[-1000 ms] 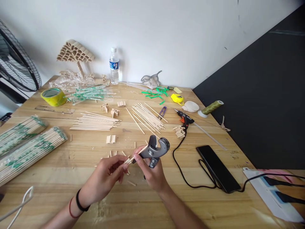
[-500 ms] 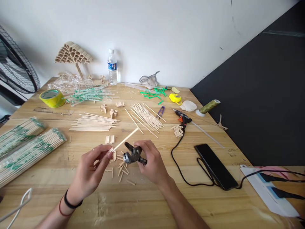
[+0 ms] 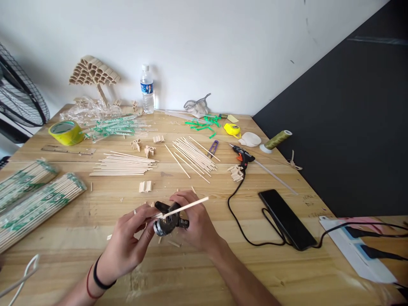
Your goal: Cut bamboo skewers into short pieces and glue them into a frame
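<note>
My left hand (image 3: pixel 133 233) pinches a thin wooden stick (image 3: pixel 191 205) near one end, and the stick points up and to the right. In my right hand (image 3: pixel 199 223) is a dark hand tool (image 3: pixel 171 221) with a round metal head; its exact kind is unclear. The stick passes across the tool's head, close to my left fingertips. Short cut pieces of stick (image 3: pixel 174 243) lie on the table beneath, mostly hidden by my hands. Beyond them sit a small bundle of short pieces (image 3: pixel 145 186) and two spreads of long sticks (image 3: pixel 123 165), (image 3: pixel 194 155).
Packed sticks (image 3: pixel 47 204) lie at left, near yellow tape (image 3: pixel 66 132) and a ruler (image 3: pixel 68 150). A glue gun (image 3: pixel 242 156), its cord, a phone (image 3: pixel 288 219) and a power strip (image 3: pixel 357 250) occupy the right. A bottle (image 3: pixel 147 91) and stick-built tree model (image 3: pixel 94 72) stand behind.
The stick has moved right and down, across the tool's head. My left hand has come closer to my right hand, and the tool has shifted slightly left and down.
</note>
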A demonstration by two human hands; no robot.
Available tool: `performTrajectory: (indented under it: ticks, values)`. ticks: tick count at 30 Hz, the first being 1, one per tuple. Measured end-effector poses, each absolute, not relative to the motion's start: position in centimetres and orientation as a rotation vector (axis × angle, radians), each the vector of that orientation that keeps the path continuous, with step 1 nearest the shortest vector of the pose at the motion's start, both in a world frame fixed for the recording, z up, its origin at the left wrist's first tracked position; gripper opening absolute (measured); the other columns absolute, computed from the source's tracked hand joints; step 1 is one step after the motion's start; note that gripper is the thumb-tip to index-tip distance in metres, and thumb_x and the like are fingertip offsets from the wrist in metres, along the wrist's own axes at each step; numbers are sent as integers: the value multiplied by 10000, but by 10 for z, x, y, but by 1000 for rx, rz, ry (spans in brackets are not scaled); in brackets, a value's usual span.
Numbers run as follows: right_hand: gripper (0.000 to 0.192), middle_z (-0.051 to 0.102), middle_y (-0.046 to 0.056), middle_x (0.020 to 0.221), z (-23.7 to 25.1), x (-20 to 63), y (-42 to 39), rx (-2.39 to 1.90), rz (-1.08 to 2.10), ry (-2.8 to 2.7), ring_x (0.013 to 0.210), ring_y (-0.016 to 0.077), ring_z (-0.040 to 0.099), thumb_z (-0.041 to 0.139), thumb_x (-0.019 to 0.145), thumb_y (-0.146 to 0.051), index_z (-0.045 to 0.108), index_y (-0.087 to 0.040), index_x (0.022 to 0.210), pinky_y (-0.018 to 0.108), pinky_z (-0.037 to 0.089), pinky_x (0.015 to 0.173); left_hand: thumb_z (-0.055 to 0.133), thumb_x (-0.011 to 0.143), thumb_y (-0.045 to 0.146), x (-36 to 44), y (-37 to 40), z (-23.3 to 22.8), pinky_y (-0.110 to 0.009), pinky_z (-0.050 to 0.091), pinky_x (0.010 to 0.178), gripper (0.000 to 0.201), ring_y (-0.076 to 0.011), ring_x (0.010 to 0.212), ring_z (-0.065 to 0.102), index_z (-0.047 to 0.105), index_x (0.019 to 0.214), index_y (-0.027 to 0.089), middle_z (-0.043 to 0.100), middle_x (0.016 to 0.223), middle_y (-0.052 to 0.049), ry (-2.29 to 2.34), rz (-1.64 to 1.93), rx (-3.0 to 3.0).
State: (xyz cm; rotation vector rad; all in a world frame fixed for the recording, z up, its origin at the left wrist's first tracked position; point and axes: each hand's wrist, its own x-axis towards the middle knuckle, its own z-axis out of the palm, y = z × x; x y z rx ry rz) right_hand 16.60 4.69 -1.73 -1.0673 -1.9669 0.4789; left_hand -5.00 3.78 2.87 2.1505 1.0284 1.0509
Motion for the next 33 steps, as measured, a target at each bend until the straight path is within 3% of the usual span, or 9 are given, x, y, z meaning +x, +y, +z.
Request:
performTrajectory:
  ticks: [19,26,33]
  values:
    - [435,700,118,1116,-19,161,44,-1141,410,-1972,1049,296,633,634,770,-74,600,-214,1181,465,548,941,550,963,100,-48,35,25,-183,465,503,155,-111,531,614,657,1018,197,745,762,-12,1127,1093,2259]
    - [272,709,77,919,-16,158,40,-1225,367,-1942,873,270,642,643,715,-91,634,-221,954,383,512,778,562,941,76,-47,35,29,-169,443,498,172,-97,513,576,652,1029,193,674,685,24,1139,1148,2231]
    - [146,641,24,753,-13,156,37,-1395,446,-1957,715,220,598,665,727,-156,565,-233,800,312,418,657,578,971,132,-48,39,28,-166,433,497,105,-93,540,547,669,964,184,645,704,16,1131,1122,2113]
